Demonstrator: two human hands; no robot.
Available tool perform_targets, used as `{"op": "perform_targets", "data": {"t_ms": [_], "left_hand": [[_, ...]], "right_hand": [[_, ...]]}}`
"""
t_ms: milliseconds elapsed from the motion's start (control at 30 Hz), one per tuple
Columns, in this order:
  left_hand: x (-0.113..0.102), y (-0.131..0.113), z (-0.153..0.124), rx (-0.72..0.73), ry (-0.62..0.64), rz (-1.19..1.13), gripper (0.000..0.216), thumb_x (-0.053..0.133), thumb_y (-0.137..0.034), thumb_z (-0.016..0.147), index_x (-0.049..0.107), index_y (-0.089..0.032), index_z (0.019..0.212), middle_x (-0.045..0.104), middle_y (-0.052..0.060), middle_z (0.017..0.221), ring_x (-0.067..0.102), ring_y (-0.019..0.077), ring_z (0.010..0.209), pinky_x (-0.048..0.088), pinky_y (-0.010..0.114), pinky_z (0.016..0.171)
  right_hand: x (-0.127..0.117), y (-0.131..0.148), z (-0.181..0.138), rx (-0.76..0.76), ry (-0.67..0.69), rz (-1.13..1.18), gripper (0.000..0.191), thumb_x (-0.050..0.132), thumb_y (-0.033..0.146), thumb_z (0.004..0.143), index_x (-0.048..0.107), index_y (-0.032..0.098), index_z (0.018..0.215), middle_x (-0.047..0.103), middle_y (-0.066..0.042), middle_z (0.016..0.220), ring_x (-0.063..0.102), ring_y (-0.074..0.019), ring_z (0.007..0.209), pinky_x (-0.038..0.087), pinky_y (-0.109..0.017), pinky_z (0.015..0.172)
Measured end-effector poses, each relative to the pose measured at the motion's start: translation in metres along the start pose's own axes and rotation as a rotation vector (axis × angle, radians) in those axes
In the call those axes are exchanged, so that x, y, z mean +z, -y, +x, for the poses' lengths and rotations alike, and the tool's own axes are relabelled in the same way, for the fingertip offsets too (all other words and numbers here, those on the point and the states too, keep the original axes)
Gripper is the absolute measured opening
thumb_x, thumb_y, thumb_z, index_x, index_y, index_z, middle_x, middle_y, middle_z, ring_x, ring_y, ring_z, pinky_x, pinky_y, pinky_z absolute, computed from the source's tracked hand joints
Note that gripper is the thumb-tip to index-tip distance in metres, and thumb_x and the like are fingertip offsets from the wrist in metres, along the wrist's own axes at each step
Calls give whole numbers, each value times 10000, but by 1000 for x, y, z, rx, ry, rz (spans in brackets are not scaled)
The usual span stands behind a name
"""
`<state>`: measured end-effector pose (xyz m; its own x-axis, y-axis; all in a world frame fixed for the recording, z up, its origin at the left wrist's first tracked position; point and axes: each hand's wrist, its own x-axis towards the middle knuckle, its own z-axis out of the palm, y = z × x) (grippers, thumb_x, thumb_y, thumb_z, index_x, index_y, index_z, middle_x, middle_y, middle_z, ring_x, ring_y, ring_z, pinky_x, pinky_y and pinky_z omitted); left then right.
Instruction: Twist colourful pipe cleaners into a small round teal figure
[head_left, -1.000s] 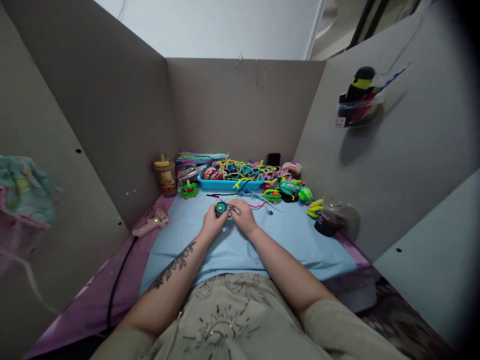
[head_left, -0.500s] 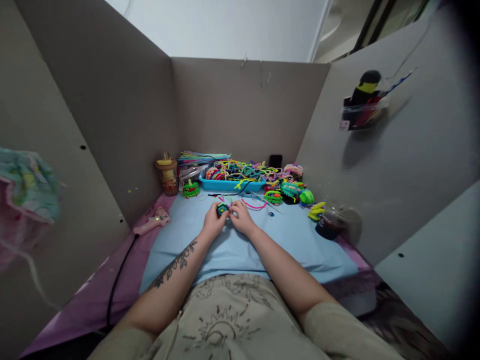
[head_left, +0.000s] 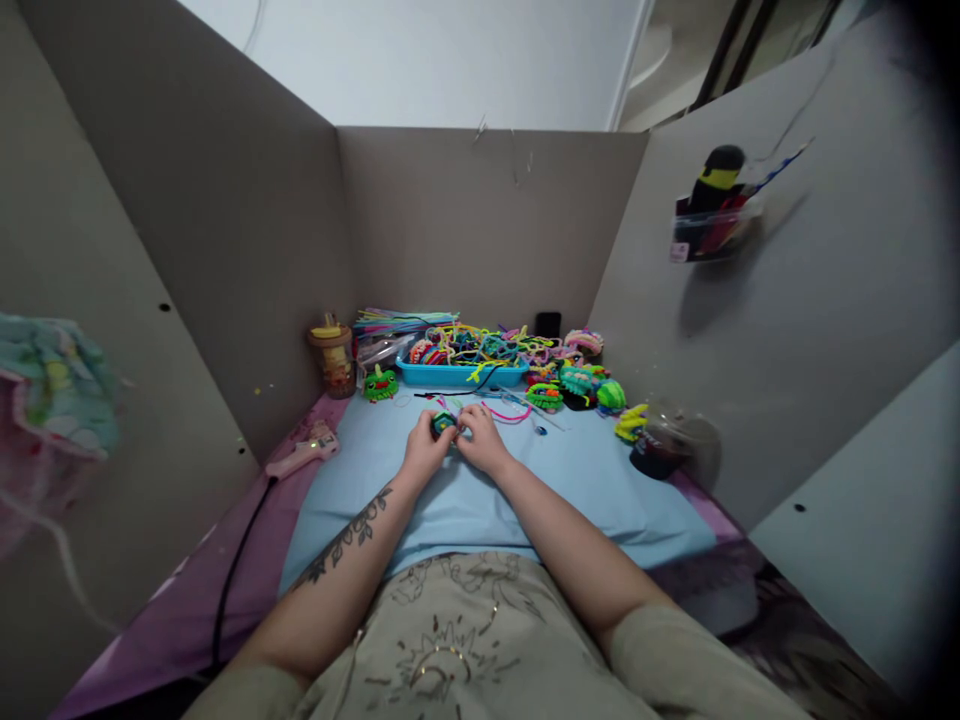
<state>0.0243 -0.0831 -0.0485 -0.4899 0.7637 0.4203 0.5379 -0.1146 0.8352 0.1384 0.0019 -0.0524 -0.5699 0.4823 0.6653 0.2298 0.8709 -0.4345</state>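
Note:
Over the middle of the blue mat, my left hand (head_left: pixel 426 450) is closed around a small dark green and blue fuzzy pipe-cleaner piece (head_left: pixel 442 423) with a yellowish spot. My right hand (head_left: pixel 481 440) is closed too, its thumb and fingertips pinched at the right edge of that piece; exactly which bit they grip is hidden. Just beyond the hands lie a bright pink pipe cleaner (head_left: pixel 510 415) and a thin tool like tweezers or scissors (head_left: pixel 525 403). A small dark blue round bit (head_left: pixel 541 431) rests to the right of my right hand.
Behind stands a blue tray (head_left: pixel 465 375) heaped with coloured pipe cleaners. A green fuzzy figure (head_left: pixel 381 384) and a lidded cup (head_left: pixel 334 360) are left of it; several fuzzy pieces (head_left: pixel 577 380) lie right. A corded pink glue gun (head_left: pixel 304 453) sits left, a dark drink cup (head_left: pixel 658 455) right.
The camera view has shifted slightly. Both hands keep the same hold on the small piece, with barely any finger movement showing.

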Motion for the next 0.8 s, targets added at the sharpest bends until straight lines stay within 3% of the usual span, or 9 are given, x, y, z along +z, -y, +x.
{"op": "perform_targets", "data": {"t_ms": [133,300,400,633,800], "left_hand": [[-1,-2,0,0,6,-4,210,586,-328,717,508,-188,853,548,-36,695,501,111,617,377,220,595],[-1,-3,0,14,10,-9,196,582,-315,722,500,-184,843,541,-36,697,498,110,622,378,221,594],[-1,-1,0,12,12,-8,202,583,-306,721,493,-184,854,537,-36,696,498,112,622,375,224,593],[0,2,1,16,-12,5,220,592,-286,711,488,-195,883,548,-32,718,509,119,631,378,228,597],[0,7,2,22,-47,-3,237,595,-317,721,495,-197,899,552,-27,730,512,119,636,389,233,616]], "right_hand": [[-3,4,0,18,-42,-48,108,532,111,696,574,211,703,571,-47,808,482,-215,837,368,-349,831],[0,1,-1,99,-5,57,93,494,129,698,537,201,657,529,10,625,478,-148,628,352,-244,609],[3,-2,-3,148,5,108,66,497,162,701,537,194,660,508,35,582,454,-121,568,321,-220,560],[8,-5,-3,231,83,300,70,511,191,713,556,193,766,546,47,628,503,-116,587,371,-209,570],[6,-5,-2,116,61,179,188,467,98,713,596,194,810,581,-9,744,533,-168,782,417,-271,723]]}}
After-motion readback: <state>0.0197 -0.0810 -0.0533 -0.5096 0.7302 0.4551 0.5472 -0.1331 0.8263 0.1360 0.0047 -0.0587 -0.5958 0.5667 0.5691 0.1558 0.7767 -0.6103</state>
